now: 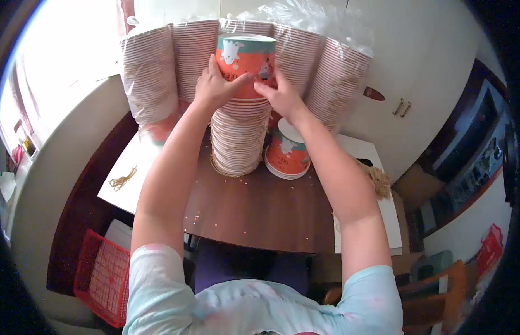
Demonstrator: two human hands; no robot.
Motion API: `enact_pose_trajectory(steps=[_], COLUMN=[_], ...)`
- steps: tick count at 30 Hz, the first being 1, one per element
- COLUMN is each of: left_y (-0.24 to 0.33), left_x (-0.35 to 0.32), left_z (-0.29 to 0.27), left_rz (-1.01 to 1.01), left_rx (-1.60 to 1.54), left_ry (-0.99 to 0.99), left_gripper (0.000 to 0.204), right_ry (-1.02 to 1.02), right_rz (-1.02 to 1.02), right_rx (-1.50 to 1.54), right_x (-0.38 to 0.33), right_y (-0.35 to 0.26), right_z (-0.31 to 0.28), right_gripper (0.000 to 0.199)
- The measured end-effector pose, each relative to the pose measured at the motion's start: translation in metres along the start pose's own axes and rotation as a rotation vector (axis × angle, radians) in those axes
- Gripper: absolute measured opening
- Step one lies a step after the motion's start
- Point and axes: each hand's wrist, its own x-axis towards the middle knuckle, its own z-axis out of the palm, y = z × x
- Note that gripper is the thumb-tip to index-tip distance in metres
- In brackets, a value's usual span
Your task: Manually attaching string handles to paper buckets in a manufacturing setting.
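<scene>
Both my hands are at the top of a tall stack of nested paper tubs [236,137] standing on the brown table. The topmost paper tub [246,58] is orange with a green band and a white animal drawing. My left hand [218,86] grips its left side, thumb across the front. On the right side my right hand [279,95] holds it, thumb pointing inward. Twine strands show around the stack's lower part. Just right of it stands a shorter stack of orange tubs [289,151], partly behind my right forearm.
Behind stand several tall plastic-wrapped tub stacks [196,61]. Twine [123,177] lies on a white board at left; a twine bundle [377,180] lies at right. Small crumbs dot the brown tabletop [243,212]. A red basket [103,279] sits low at left, a wooden chair [439,301] at right.
</scene>
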Motion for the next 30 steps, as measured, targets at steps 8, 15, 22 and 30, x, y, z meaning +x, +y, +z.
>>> enact_pose_trajectory(steps=[8, 15, 22, 30], left_y=[-0.017, -0.056, -0.02, -0.02], left_x=[-0.096, -0.221, -0.215, -0.233], left_z=[0.025, 0.183, 0.172, 0.194], left_rz=[0.434, -0.442, -0.74, -0.86], left_rx=[0.044, -0.675, -1.638, -1.459], left_ry=[0.378, -0.284, -0.531, -0.528], left_gripper=[0.079, 0.061, 0.015, 0.02], right_ry=[-0.166, -0.086, -0.076, 0.172], right_rz=[0.186, 0.078, 0.28, 0.091], right_rx=[-0.82, -0.714, -0.601, -0.749], right_x=[-0.117, -0.106, -0.098, -0.088], right_y=[0.041, 0.074, 0.047, 0.028], right_z=[-0.052, -0.066, -0.093, -0.118], right_gripper=[0.032, 0.03, 0.033, 0.03])
